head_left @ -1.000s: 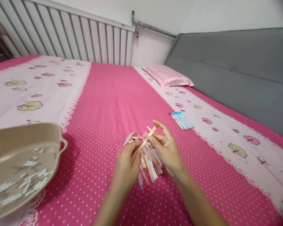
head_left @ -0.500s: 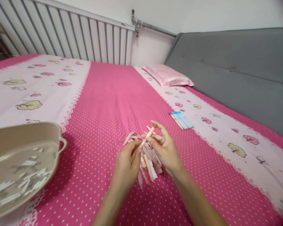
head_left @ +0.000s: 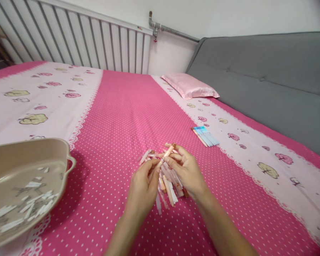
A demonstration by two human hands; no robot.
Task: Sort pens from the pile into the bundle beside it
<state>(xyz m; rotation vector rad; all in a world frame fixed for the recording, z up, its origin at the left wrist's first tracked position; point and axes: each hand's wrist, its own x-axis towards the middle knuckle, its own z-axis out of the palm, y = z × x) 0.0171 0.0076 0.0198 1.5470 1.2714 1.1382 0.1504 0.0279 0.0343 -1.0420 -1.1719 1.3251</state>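
Between my two hands is a slim peach-coloured pen [head_left: 169, 151] with a brown end, tilted up to the right. My left hand [head_left: 142, 185] pinches its lower end between thumb and fingers. My right hand [head_left: 188, 172] grips it higher up, thumb on the near side and fingers curled behind. Below and behind the hands lies a loose pile of pen parts [head_left: 170, 190] in pink, peach, white and clear, partly hidden by my fingers.
To the left stands a beige basin [head_left: 29, 151] with a handle, holding scattered small white and grey pieces. A row of pens with blue tops [head_left: 206, 137] lies to the right on the pink dotted bedspread [head_left: 120, 113]. Farther back are a pink pillow [head_left: 189, 85] and a grey headboard [head_left: 261, 67].
My right fingers have curled in closer around the pen, and the index finger has come down from the brown end. The left hand stays almost still.
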